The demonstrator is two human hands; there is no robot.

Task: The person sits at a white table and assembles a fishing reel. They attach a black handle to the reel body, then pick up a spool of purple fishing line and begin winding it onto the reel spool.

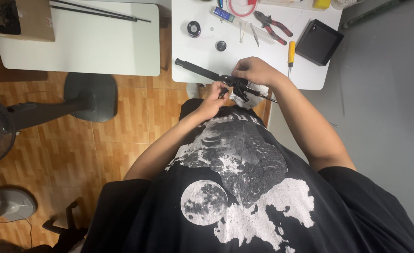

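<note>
A black rod (216, 75) is held over the near edge of the white worktop (202, 51) — long axis level, butt pointing left. The right hand (256, 70) is closed over it; the left hand (212, 99) is pinched beneath.

The rod handle (202, 71) lies across the near edge of the right table (193, 51), with the left hand (212, 100) below it and the right hand (253, 70) on it, while pliers (273, 26), a screwdriver (291, 52) and a tray (318, 41) lie behind on this table.
</note>
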